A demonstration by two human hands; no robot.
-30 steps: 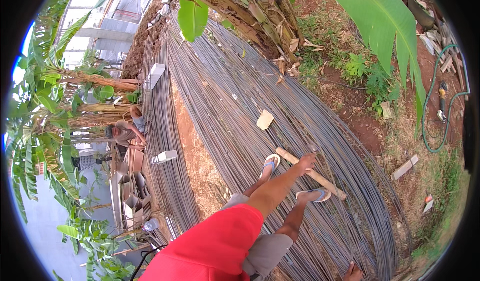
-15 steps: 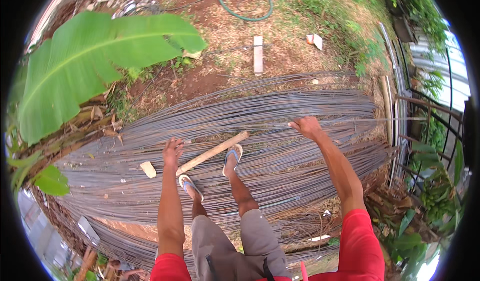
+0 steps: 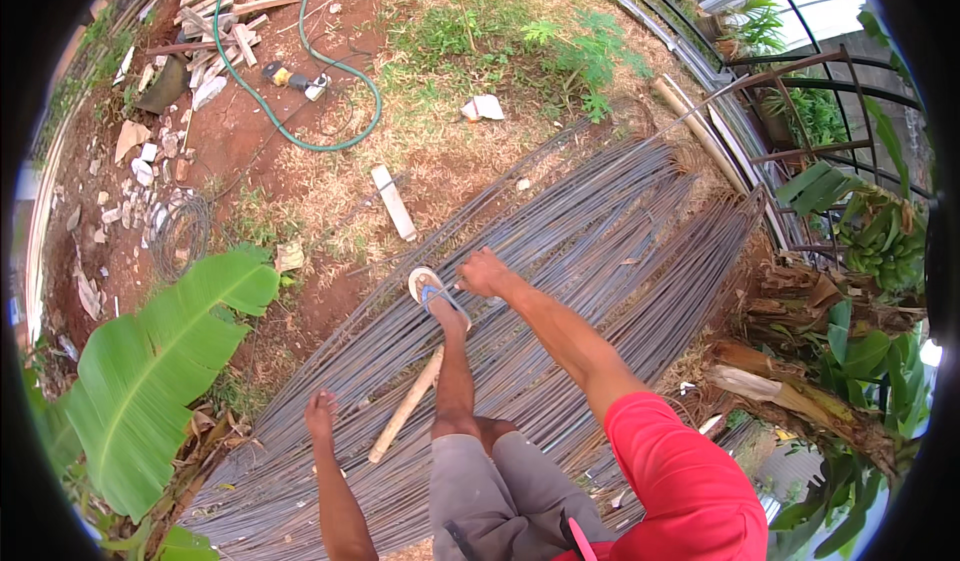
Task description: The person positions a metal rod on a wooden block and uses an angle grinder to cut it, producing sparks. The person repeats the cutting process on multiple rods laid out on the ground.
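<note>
person stands on a big pile of long steel rods (image 3: 600, 251) laid on bare ground, rods running from lower left to upper right. one foot forward in a blue-strapped sandal (image 3: 432, 289), planted near the pile's upper edge.

right hand (image 3: 484, 273) is down on the rods just beside the sandal, fingers curled in as if gripping one or a few rods; too small to tell whether a rod is actually lifted clear. left hand (image 3: 321, 416) rests low on the pile near its lower-left end, fingers bent down onto the rods; cannot tell if it grips any.

a wooden stick (image 3: 406, 406) lies loose on the rods between the two hands, touching neither.

progress, as a judgement: early. pile looks whole and tidy, no rod visibly pulled out or set aside, nothing separated on the ground beside it. hands only placed on the stock; drawing a rod free and carrying it off remain.

around: green hose (image 3: 330, 71) looping on the dirt, white pipe piece (image 3: 394, 202), rubble at upper left, banana leaf (image 3: 160, 371) at left.
</note>
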